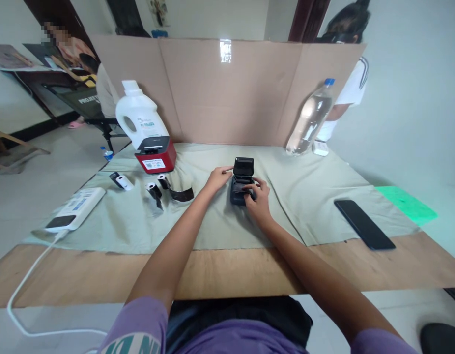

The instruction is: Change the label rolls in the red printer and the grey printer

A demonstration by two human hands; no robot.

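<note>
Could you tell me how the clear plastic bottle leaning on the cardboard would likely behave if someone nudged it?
The clear bottle leans tilted against the cardboard screen, so a nudge would probably make it slide or topple. Its round body suggests it would roll on the cloth. It looks mostly full, so likely fairly heavy.

Bare forearms, no watch, ring or band on left hand or right hand. Short purple sleeves ending above the elbows. Same purple across the shirt front, with white and teal lettering low on the left, cut off and unreadable. Possibly dark trousers beneath.
</note>
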